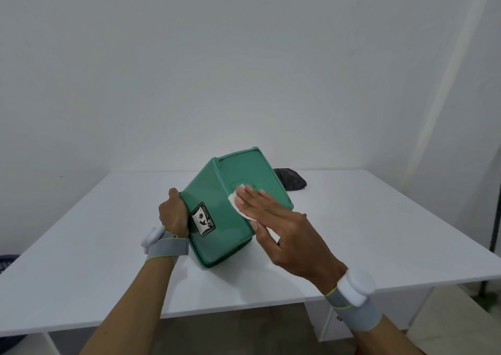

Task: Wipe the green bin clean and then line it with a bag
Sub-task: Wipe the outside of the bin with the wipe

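Green bin [217,205] tipped on the table [379,232], left hand [173,213] gripping its rim; right hand [273,219], fingers flat and together, presses a white wipe [235,201] on its underside.

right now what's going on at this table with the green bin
A person is wiping the green bin, which is tipped over on the white table with its base facing up. The left hand grips the bin's rim to steady it, while the right hand presses a white wipe flat against the base. A dark bag lies behind the bin, not yet fitted.
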A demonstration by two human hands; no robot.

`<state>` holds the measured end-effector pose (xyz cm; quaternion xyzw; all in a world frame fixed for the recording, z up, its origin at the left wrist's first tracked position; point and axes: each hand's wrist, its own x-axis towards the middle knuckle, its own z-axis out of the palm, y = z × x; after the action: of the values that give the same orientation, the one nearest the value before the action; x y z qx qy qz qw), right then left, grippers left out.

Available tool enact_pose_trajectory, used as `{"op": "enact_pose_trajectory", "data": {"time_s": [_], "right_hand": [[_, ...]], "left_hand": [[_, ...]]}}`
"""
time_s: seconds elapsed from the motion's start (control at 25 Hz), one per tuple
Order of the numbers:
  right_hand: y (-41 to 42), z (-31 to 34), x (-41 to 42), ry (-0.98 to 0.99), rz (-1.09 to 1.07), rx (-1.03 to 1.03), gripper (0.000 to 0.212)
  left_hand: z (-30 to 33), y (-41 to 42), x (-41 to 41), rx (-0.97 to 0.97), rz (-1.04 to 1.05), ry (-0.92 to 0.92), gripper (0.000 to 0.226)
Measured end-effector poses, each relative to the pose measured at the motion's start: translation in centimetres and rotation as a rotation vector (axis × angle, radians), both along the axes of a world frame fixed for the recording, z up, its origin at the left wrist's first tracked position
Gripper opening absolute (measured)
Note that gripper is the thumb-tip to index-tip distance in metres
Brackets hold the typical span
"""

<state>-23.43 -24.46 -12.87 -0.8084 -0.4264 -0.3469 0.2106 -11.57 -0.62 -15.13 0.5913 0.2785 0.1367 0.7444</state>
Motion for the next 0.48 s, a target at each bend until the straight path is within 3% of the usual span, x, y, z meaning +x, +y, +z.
{"op": "enact_pose_trajectory", "data": {"time_s": [0.2, 0.48], "right_hand": [[-1.6, 0.1, 0.6, -0.010, -0.002, -0.025, 0.049], [-4.3, 0.0, 1.8, -0.003, -0.148, 0.097, 0.045]], "left_hand": [[-0.3, 0.2, 0.1, -0.049, 0.014, 0.008, 0.055], [-0.5, 0.2, -0.4, -0.097, 0.039, 0.007, 0.063]]}}
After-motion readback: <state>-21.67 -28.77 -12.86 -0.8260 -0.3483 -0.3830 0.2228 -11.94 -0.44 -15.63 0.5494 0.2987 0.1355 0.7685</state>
